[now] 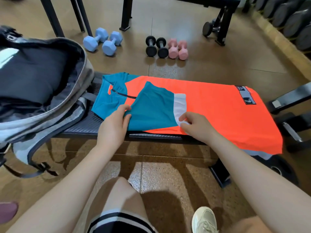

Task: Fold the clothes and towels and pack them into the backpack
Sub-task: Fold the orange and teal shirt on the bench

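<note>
1. An orange and teal shirt point(210, 106) lies flat across the dark table point(87, 126), its collar end toward the backpack and its hem end hanging slightly over the table's near right edge.
2. One teal sleeve point(151, 106) with a white cuff is folded in over the orange body of the shirt.
3. The left hand point(116, 125) pinches the sleeve's teal edge near the shoulder, thumb on top and fingers curled under the cloth.
4. The right hand point(195, 126) pinches the corner of the white cuff between thumb and fingertips.
5. The grey backpack point(50, 101) stands open at the left end of the table, touching the shirt's collar end; dark folded cloth point(33, 76) shows inside it.
6. On the floor beyond the table sit two blue dumbbells point(102, 42), two black dumbbells point(156, 47) and two pink dumbbells point(178, 48).
</note>
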Motion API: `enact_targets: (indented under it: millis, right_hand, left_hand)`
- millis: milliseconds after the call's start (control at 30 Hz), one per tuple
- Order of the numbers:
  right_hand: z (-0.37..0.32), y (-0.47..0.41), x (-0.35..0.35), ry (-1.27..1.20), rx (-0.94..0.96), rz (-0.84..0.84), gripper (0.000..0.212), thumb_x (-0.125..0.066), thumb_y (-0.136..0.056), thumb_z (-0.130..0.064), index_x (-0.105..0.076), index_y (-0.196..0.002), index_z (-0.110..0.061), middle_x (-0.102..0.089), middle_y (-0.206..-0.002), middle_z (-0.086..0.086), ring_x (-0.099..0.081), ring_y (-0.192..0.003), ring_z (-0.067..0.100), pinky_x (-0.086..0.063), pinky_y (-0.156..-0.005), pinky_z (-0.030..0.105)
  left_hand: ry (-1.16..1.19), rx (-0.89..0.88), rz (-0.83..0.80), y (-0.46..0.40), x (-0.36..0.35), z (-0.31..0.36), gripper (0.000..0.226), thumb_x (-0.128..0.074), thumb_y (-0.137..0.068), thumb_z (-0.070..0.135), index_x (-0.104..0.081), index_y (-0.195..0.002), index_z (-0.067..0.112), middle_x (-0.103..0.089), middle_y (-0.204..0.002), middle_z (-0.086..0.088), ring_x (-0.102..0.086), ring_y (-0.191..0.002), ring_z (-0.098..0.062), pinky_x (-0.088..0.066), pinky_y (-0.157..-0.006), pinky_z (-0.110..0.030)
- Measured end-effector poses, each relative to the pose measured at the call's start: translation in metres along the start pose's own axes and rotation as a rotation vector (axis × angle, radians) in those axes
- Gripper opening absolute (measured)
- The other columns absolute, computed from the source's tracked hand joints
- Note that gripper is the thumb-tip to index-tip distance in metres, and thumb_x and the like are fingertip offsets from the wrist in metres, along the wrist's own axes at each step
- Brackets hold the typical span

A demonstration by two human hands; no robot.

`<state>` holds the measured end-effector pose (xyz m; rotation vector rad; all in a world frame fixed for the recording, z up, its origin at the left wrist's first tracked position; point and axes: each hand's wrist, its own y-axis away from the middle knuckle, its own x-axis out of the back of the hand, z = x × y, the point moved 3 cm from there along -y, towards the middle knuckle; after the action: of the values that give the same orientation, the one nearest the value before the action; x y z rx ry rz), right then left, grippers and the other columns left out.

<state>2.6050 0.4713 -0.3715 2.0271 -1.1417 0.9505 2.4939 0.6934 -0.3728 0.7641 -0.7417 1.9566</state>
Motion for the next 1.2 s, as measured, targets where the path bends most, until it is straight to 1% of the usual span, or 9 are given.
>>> enact_targets:
  millis: [133,233,333,467,600,700,833,1067,1200]
  right_hand:
    - [0.0,0.026,-0.008,0.025,0.031,-0.075,0.018,-0.059,-0.082,-0.009,-0.058,-0.099,-0.013,-0.053,-0.069,-0.003,-0.049,-0.072,0.02,-0.031,-0.06,0.027]
    - [0.008,0.049,-0.009,0.113,0.055,0.166,0.013,-0.064,-0.082,-0.017,-0.056,-0.091,-0.011,-0.058,-0.081,0.005,-0.052,-0.079,0.025,-0.036,-0.069,0.035]
    - [0.022,0.077,-0.004,0.13,-0.006,0.376,0.014,-0.062,-0.085,-0.021,-0.05,-0.079,-0.015,-0.054,-0.078,0.003,-0.052,-0.079,0.028,-0.033,-0.065,0.037]
    - [0.057,0.101,-0.008,0.267,-0.06,0.39,0.015,-0.061,-0.087,-0.024,-0.056,-0.088,-0.01,-0.059,-0.088,0.011,-0.056,-0.086,0.034,-0.041,-0.069,0.04]
    - [0.076,0.1,-0.022,0.463,-0.096,0.385,0.045,-0.073,-0.074,-0.034,-0.056,-0.105,-0.006,-0.059,-0.098,0.012,-0.058,-0.091,0.035,-0.049,-0.073,0.043]
    - [0.077,0.091,-0.024,0.485,-0.086,0.506,0.056,-0.078,-0.066,-0.036,-0.056,-0.108,-0.007,-0.059,-0.101,0.014,-0.058,-0.089,0.036,-0.048,-0.072,0.042]
    - [0.085,0.081,-0.012,0.571,0.004,0.575,0.032,-0.069,-0.066,-0.02,-0.055,-0.094,-0.013,-0.058,-0.088,0.011,-0.057,-0.073,0.035,-0.046,-0.063,0.037]
    - [0.099,0.077,0.037,0.572,0.071,0.369,0.011,-0.059,-0.061,-0.001,-0.052,-0.065,-0.008,-0.054,-0.062,0.017,-0.055,-0.053,0.037,-0.036,-0.044,0.033]
    - [0.109,0.055,0.077,0.193,-0.024,-0.024,0.017,-0.037,-0.071,-0.01,-0.04,-0.057,-0.019,-0.044,-0.06,0.003,-0.042,-0.063,0.022,-0.029,-0.051,0.023]
  left_hand:
    - [-0.299,-0.085,-0.135,0.002,0.01,-0.007,0.039,-0.054,-0.089,0.023,-0.046,-0.127,0.019,-0.058,-0.112,-0.013,-0.057,-0.101,-0.037,-0.047,-0.072,-0.043]
    - [-0.482,-0.09,-0.134,0.005,0.004,-0.005,0.047,-0.059,-0.078,0.008,-0.05,-0.124,0.006,-0.052,-0.103,-0.021,-0.053,-0.091,-0.042,-0.046,-0.069,-0.047]
    - [-0.339,-0.432,-0.075,0.012,-0.02,0.029,0.035,-0.045,-0.072,0.006,-0.061,-0.102,-0.001,-0.058,-0.101,-0.025,-0.059,-0.087,-0.042,-0.052,-0.07,-0.047]
    - [-0.157,-0.684,-0.434,0.02,-0.078,0.073,0.046,-0.032,-0.09,0.027,-0.059,-0.117,0.001,-0.05,-0.132,-0.024,-0.051,-0.119,-0.039,-0.044,-0.098,-0.046]
    - [-0.413,-0.586,-0.564,0.013,-0.113,0.077,0.062,-0.03,-0.096,0.049,-0.017,-0.147,0.018,-0.006,-0.157,-0.01,-0.007,-0.143,-0.032,-0.006,-0.118,-0.039]
    - [-0.435,-0.502,-0.523,0.009,-0.117,0.08,0.061,-0.03,-0.095,0.051,-0.014,-0.148,0.024,-0.003,-0.157,-0.007,-0.003,-0.143,-0.031,-0.005,-0.116,-0.041]
    - [-0.422,-0.383,-0.449,0.007,-0.122,0.082,0.06,-0.028,-0.096,0.047,-0.012,-0.148,0.021,-0.004,-0.157,-0.009,-0.007,-0.143,-0.029,-0.009,-0.114,-0.041]
    - [-0.395,-0.25,-0.375,0.001,-0.126,0.082,0.069,-0.025,-0.093,0.056,0.001,-0.148,0.023,0.002,-0.157,-0.009,-0.007,-0.144,-0.025,-0.008,-0.115,-0.04]
    - [-0.456,-0.245,-0.366,-0.002,-0.125,0.083,0.069,-0.024,-0.093,0.057,-0.003,-0.149,0.023,0.0,-0.157,-0.007,-0.006,-0.144,-0.025,-0.007,-0.115,-0.041]
